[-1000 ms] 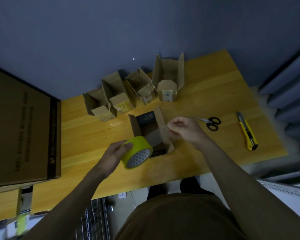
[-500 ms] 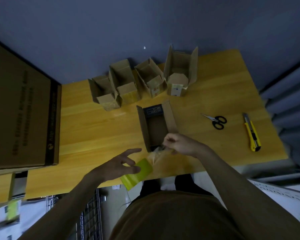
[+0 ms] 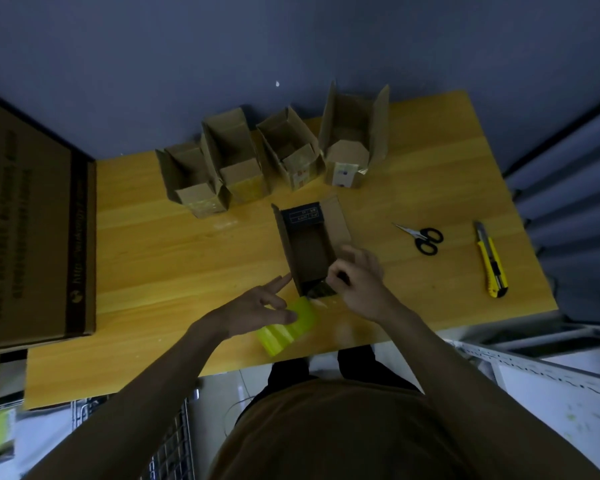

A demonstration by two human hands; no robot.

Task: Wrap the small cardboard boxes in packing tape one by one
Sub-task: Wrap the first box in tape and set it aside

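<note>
An open small cardboard box (image 3: 310,247) lies in the middle of the wooden table (image 3: 160,258), its flaps up. My left hand (image 3: 257,308) grips a yellow-green roll of packing tape (image 3: 288,325) just below the box's near end, index finger stretched toward the box. My right hand (image 3: 359,280) pinches the pulled-out tape end against the box's near right corner. Several more open small boxes (image 3: 236,161) stand in a row at the table's back edge, some with tape on their fronts.
Black-handled scissors (image 3: 423,237) and a yellow utility knife (image 3: 490,261) lie right of the box. A large flat cardboard carton (image 3: 32,216) covers the table's left end. A wire rack (image 3: 174,441) stands below the near table edge.
Both hands dropped from above the box to its near end. The roll turned from showing its core to showing its side, and a short strip of tape now runs from it to the box.
</note>
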